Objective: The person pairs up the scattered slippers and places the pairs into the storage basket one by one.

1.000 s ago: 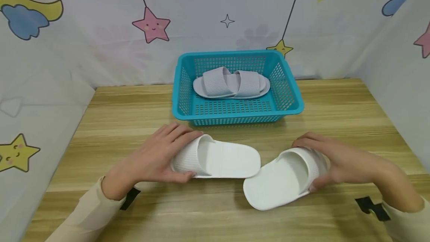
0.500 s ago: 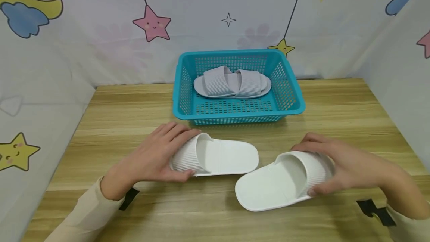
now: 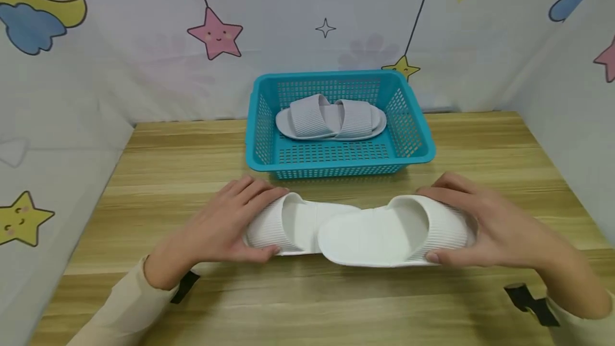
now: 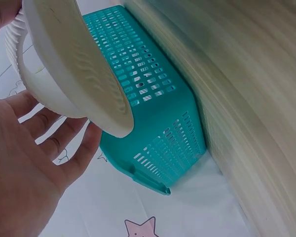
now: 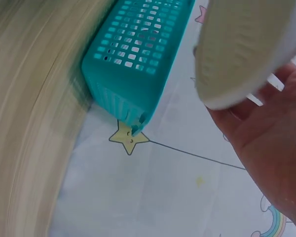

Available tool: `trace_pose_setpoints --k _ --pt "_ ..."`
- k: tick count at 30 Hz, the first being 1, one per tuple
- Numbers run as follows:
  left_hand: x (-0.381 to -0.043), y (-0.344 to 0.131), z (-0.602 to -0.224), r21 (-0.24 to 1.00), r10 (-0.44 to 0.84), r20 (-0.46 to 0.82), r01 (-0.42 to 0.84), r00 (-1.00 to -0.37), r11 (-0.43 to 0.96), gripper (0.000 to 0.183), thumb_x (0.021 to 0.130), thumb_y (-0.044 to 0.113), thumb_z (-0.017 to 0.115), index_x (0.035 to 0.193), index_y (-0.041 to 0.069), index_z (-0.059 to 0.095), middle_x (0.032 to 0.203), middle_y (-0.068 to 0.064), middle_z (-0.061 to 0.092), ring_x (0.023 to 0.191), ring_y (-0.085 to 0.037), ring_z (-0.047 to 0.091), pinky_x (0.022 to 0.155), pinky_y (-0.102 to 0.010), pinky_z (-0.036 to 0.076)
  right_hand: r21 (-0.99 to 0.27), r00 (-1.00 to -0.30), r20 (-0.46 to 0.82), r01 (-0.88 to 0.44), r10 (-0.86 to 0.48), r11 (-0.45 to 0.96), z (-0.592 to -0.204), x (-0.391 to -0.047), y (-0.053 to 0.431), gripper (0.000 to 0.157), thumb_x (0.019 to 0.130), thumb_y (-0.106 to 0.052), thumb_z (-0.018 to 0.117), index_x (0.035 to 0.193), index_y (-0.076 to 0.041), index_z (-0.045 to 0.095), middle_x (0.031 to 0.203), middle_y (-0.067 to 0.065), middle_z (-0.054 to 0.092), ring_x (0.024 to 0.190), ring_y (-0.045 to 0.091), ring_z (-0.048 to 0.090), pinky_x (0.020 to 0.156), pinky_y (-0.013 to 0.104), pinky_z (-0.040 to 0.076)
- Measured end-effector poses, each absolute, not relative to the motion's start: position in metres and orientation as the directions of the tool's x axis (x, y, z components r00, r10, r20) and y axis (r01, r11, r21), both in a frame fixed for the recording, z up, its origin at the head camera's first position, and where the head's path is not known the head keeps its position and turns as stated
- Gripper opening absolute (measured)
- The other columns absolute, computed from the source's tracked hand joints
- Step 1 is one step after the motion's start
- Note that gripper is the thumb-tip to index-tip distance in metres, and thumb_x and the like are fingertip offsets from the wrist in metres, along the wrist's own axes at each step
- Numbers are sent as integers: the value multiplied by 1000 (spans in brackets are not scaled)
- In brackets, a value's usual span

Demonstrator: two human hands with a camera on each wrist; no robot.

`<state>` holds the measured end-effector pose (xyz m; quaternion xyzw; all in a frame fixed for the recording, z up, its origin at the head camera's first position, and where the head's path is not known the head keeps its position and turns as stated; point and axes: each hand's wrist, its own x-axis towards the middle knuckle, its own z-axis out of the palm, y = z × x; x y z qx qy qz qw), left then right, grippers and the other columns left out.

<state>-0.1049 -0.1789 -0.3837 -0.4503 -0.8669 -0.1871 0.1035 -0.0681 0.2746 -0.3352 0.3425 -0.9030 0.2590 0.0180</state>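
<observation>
In the head view my left hand point(image 3: 233, 223) grips a white slide slipper point(image 3: 271, 226) by its ribbed strap, thumb at the near side and fingers over the far side. My right hand point(image 3: 487, 228) holds the matching white slipper point(image 3: 370, 236) the same way. Both heels point inward, and the right slipper's heel end overlaps the left one's, hiding part of it. The left wrist view shows the sole of the left slipper point(image 4: 74, 59) off the wooden table. Likewise, the sole of the right slipper point(image 5: 237, 54) is raised in the right wrist view.
Behind the hands a teal perforated basket point(image 3: 336, 168) stands on the wooden table point(image 3: 187, 148). A pair of light grey slippers point(image 3: 307, 117) lies nested inside it. White cloth point(image 3: 288, 25) printed with stars and clouds hangs at the back and sides.
My right hand has turned its slipper straighter and brought it left and away from me, so its heel now covers the other heel. The left hand and its slipper stay almost in place.
</observation>
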Motion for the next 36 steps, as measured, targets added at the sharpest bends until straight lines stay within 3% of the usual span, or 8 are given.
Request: trace_pose_setpoints --k 9,28,36 --pt "-101 -177 -380 253 741 345 818 -575 517 88 76 59 83 147 13 59 132 0 63 111 -18 55 86 -39 54 -400 -712 395 -702 -580 589 -336 -72 266 86 55 -40 104 133 -21 71 116 -10 62 93 5 55 69 16 47" --pt "-96 -168 -376 316 725 356 806 -590 500 91 75 57 83 151 15 55 137 0 60 114 -16 51 80 -32 56 -337 -706 382 -707 -596 622 -337 -72 248 90 61 -56 99 136 -18 70 122 -5 62 102 7 55 74 19 51" --pt "-94 -161 -373 321 721 378 812 -581 487 91 77 60 81 152 15 54 139 -1 59 119 -17 50 85 -35 56 -314 -676 414 -734 -609 602 -339 -75 238 91 66 -64 94 140 -19 67 122 -2 61 104 8 54 71 25 54"
